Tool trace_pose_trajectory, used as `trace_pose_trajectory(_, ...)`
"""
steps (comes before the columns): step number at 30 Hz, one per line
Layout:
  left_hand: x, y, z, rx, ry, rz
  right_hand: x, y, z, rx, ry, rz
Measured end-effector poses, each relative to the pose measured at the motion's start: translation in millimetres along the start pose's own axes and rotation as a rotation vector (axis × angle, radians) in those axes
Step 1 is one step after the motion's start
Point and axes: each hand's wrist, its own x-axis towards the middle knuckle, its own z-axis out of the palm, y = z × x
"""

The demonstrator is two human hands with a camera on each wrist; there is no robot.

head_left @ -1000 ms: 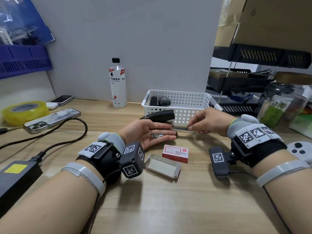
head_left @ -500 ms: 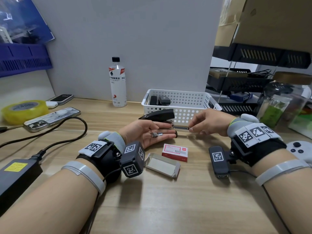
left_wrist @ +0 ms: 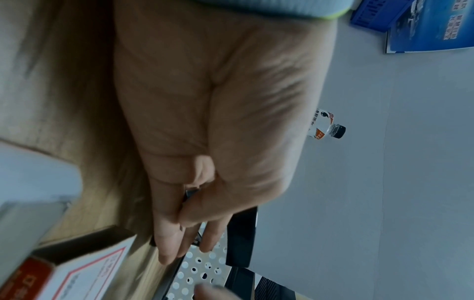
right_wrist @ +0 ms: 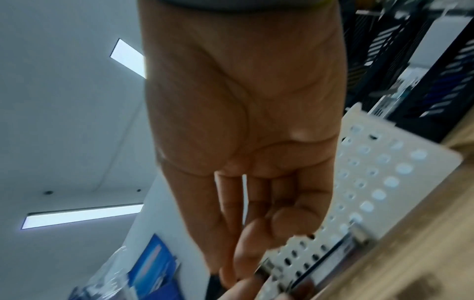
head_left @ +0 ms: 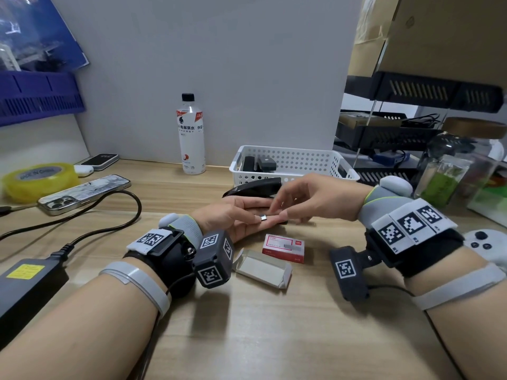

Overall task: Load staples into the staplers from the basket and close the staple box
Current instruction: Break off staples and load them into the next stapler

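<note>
My left hand lies palm up over the desk in front of the white basket. Its thumb holds a black stapler with the top swung up. A short strip of staples rests on its fingers. My right hand reaches across, its index fingertip at the right end of that strip; a pinch is not visible. More staplers lie in the basket. The red and white staple box sleeve and its open inner tray lie on the desk below the hands. The left wrist view shows the thumb against the stapler.
A drink bottle stands left of the basket. A phone, yellow tape and a power adapter with cable fill the left side. Black trays, a jar and a game controller sit right.
My right hand has let go at the stapler's front end and moved left, onto the loose staples on my left fingers. The left hand has stayed nearly still.
</note>
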Motion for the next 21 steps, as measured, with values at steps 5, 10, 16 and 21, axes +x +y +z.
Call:
trace_pose_trajectory(5,4,0,1,0.005,-0.022,0.013,8,-13,11,-0.174,0.117,-0.018)
trace_pose_trajectory(10,4,3,6,0.042,-0.033,0.021,11,-13,15,-0.219,0.178,0.033)
trace_pose_trajectory(16,2,4,8,0.045,-0.058,0.033,13,-13,18,-0.204,0.202,0.031)
trace_pose_trajectory(21,0,4,8,-0.03,-0.052,0.017,12,-14,18,-0.195,0.204,0.026)
